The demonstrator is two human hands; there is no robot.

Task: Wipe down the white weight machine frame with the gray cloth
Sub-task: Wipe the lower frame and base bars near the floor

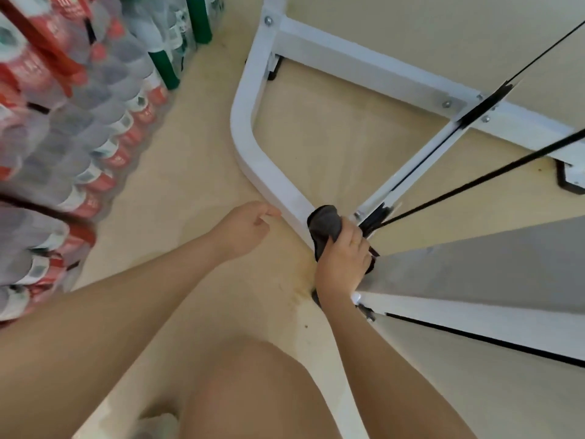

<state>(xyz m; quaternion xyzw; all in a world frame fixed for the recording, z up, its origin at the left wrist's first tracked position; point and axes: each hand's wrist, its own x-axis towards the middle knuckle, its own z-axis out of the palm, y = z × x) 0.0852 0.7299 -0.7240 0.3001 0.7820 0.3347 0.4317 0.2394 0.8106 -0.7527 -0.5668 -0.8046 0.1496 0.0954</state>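
Note:
The white weight machine frame (250,144) lies low over the beige floor, a curved tube bending from the upper middle down toward the centre right. My right hand (343,263) grips the gray cloth (324,229) and holds it wrapped against the tube's lower end, where black cables meet the frame. My left hand (245,228) hovers just left of the tube with loosely curled fingers, holding nothing. Part of the cloth is hidden under my right palm.
Stacked packs of bottles with red and green labels (79,122) fill the left side. Black cables (474,182) run up to the right. A white crossbar (380,71) and a slanted panel (474,270) lie right. My bare knee (259,394) is at the bottom.

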